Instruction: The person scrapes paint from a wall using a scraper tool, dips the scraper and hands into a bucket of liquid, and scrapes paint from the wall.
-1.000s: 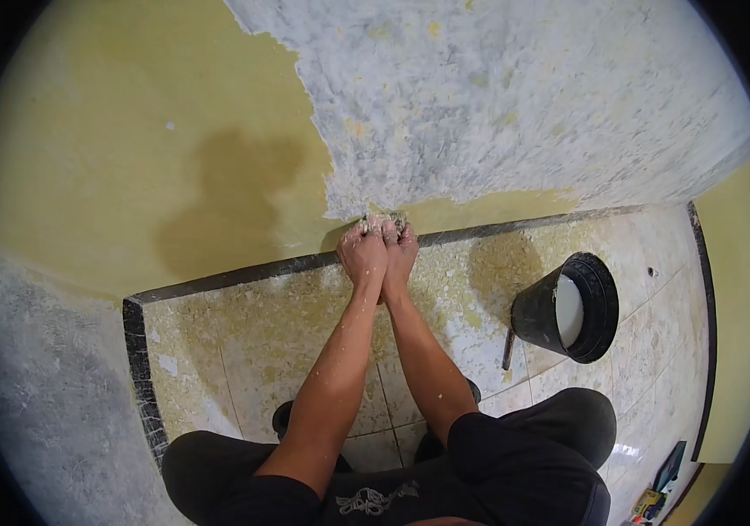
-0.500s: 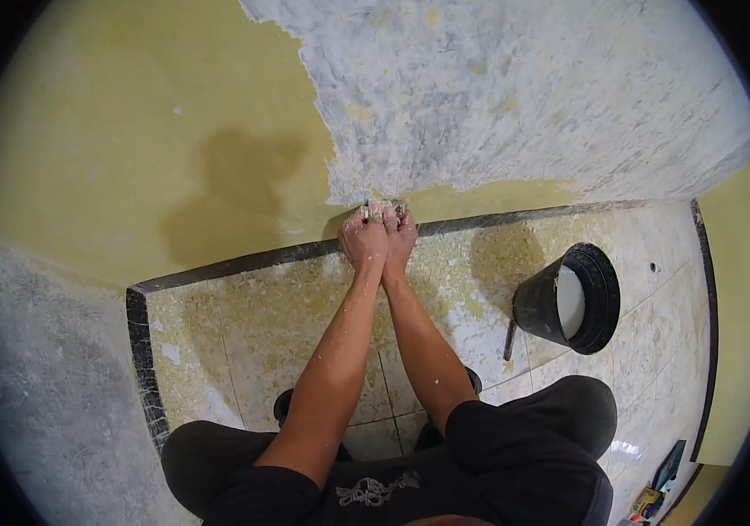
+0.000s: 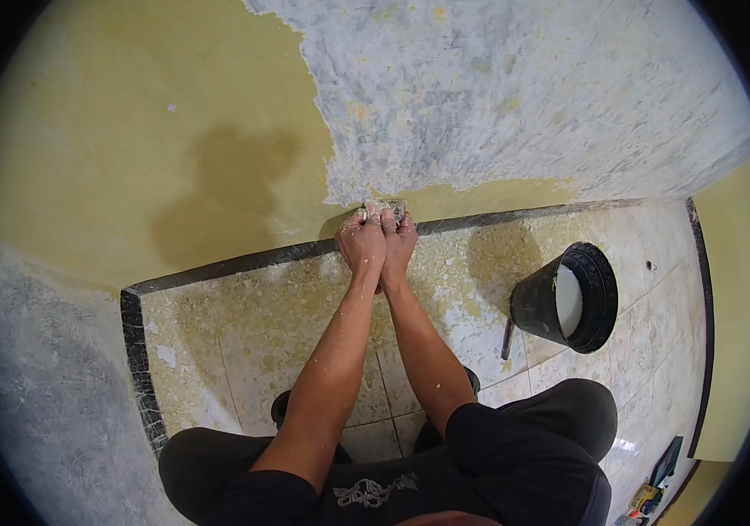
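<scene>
My left hand (image 3: 363, 244) and my right hand (image 3: 399, 244) are closed side by side round a paint scraper (image 3: 399, 209). Its flat blade, caked with paint flakes, shows just past my fingertips against the wall; the handle is mostly hidden. The blade is at the yellow paint (image 3: 445, 198), a strip left between the bare grey-white plaster (image 3: 445, 105) and the dark skirting (image 3: 279, 257). Flakes cling to my fingers and forearms.
A black bucket (image 3: 528, 302) with whitish liquid stands to the right, a thin stick-like tool (image 3: 507, 338) beside it. Paint chips (image 3: 261, 302) litter the tiled floor. Several small items (image 3: 647, 500) lie at lower right. Walls meet at a corner on the left.
Both hands stay closed together at the same stretch of wall, with only a very slight shift. The whole view has drifted a little; the bucket has not moved.
</scene>
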A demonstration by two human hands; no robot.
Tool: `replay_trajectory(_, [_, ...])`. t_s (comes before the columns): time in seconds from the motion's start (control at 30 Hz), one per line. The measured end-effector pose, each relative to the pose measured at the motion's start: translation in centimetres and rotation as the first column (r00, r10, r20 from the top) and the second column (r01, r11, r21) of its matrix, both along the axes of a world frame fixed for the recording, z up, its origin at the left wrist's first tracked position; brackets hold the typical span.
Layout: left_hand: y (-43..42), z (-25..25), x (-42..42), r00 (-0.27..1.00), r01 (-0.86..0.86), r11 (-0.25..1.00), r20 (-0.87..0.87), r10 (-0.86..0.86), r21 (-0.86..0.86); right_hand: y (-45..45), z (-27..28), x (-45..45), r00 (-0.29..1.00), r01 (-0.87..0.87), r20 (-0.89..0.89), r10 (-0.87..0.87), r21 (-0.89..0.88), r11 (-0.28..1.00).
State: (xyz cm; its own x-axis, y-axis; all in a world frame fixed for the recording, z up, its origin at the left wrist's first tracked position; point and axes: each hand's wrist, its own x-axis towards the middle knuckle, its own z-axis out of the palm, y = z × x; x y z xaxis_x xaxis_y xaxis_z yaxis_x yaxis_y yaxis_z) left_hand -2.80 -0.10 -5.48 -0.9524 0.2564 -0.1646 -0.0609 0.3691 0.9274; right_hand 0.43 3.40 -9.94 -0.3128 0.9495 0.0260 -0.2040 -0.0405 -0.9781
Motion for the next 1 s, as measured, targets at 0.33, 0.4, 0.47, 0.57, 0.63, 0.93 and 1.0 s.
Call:
replay_trajectory(0.33, [0.4, -1.1, -0.2, 0.997, -0.057, 0.998, -0.046, 0.057, 0.007, 0.2, 0.0, -0.2, 0.988, 0.027, 0.154, -0.033, 0.045, 0.999])
replay_trajectory(0.4, [0.5, -0.5, 0.2, 0.988, -0.148, 0.989, -0.043, 0.148, 0.006, 0.3, -0.6, -0.5, 0.998, -0.030, 0.057, 0.029, 0.015, 0.999])
replay_trajectory(0.47, [-0.5, 1.7, 0.4, 0.993, -0.106, 0.994, -0.043, 0.106, -0.010, 1.1, -2.0, -0.5, 0.997, -0.069, -0.045, 0.067, -0.046, 0.997])
replay_trajectory(0.57, [-0.9, 2.1, 0.9, 0.984, -0.143, 0.990, -0.105, 0.144, 0.013, 1.5, -3.9, -0.6, 0.946, -0.243, -0.263, 0.189, -0.188, 0.952])
replay_trajectory(0.63, [-0.1, 0.8, 0.1, 0.993, -0.117, 0.991, 0.006, 0.117, 0.061, 0.8, -1.7, -0.2, 0.984, -0.163, -0.098, 0.151, -0.125, 0.979])
replay_trajectory(0.93, [-0.3, -1.1, -0.7, 0.961, 0.115, 0.989, -0.244, -0.134, -0.089, -1.0, 2.4, 0.0, 0.990, -0.069, 0.120, 0.080, -0.090, 0.994])
replay_trajectory(1.0, [0.4, -1.4, -0.4, 0.982, 0.075, 0.996, -0.168, -0.082, -0.046, -0.2, 1.9, 0.0, 0.995, -0.027, 0.097, 0.030, -0.024, 0.999])
